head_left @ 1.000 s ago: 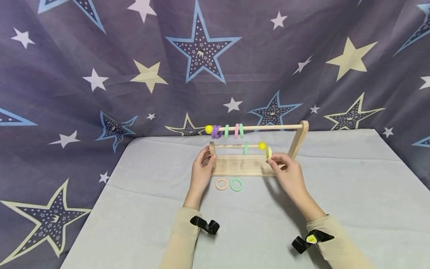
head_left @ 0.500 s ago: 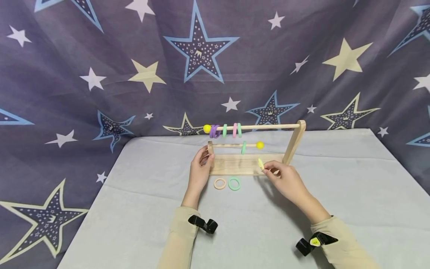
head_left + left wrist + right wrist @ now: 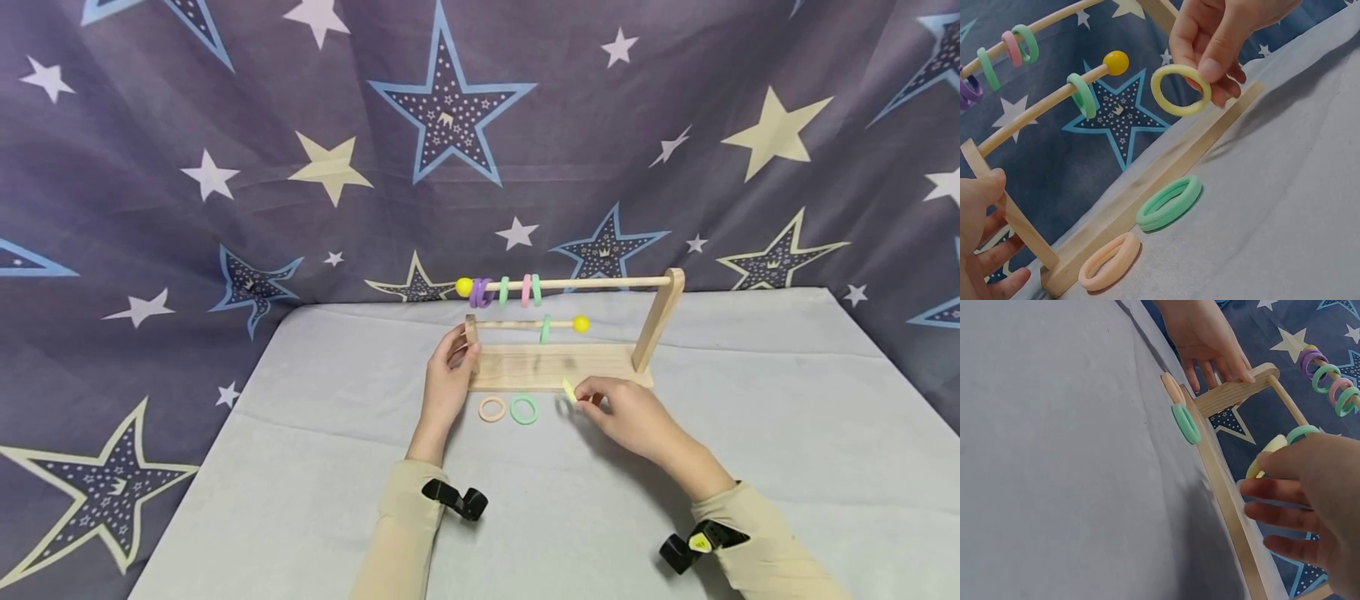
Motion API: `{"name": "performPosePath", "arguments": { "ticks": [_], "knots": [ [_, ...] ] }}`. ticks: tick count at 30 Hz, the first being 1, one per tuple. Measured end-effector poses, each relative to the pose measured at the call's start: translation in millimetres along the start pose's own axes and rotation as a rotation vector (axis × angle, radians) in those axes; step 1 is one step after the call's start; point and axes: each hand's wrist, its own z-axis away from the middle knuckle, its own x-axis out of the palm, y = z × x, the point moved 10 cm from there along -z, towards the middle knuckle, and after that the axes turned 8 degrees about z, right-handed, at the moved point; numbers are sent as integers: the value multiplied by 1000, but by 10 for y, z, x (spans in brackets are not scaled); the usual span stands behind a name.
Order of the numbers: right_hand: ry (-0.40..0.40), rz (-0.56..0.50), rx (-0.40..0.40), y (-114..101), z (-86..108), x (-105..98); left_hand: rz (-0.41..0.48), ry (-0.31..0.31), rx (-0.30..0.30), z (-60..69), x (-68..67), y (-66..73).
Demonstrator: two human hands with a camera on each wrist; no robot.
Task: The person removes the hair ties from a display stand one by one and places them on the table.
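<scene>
In the head view, my right hand (image 3: 626,417) pinches a yellow ring-shaped hair tie (image 3: 569,391) between thumb and fingers, just above the cloth in front of a wooden stand (image 3: 555,367). The left wrist view shows this yellow hair tie (image 3: 1159,94) as a full ring, off the surface. My left hand (image 3: 447,379) grips the stand's short left post (image 3: 1022,228), thumb on the near side. A peach hair tie (image 3: 492,409) and a green hair tie (image 3: 524,409) lie before the base. On the lower rod hangs one green hair tie (image 3: 545,328).
The stand's upper rod (image 3: 600,283) carries several purple, green and pink hair ties. A yellow ball (image 3: 581,323) caps the lower rod's right end, another yellow ball (image 3: 464,287) the upper rod's left end. A tall post (image 3: 660,321) rises at right. Behind hangs a star-patterned curtain (image 3: 480,208).
My right hand has carried the yellow hair tie down and left, from beside the lower rod's ball to just in front of the base. My left hand stays on the short post.
</scene>
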Motion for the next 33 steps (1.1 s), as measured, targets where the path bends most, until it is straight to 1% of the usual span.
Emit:
{"name": "performPosePath", "arguments": {
  "ticks": [3,6,11,18,26,33],
  "knots": [
    [-29,-1,-17,-16,-9,66,-2,1,-3,-5,-3,-11],
    [-41,-3,-40,-44,-21,108,-4,0,-7,-3,1,-18],
    [-66,38,-70,-87,-36,175,-8,-4,-13,9,5,-18],
    [-82,76,-68,-94,-66,209,-12,-4,0,13,-1,3],
    [-127,58,-71,-101,-80,282,-9,-7,8,1,0,-9],
    [-131,61,-88,-107,-95,326,-8,-10,2,3,4,-7]
  ]
}}
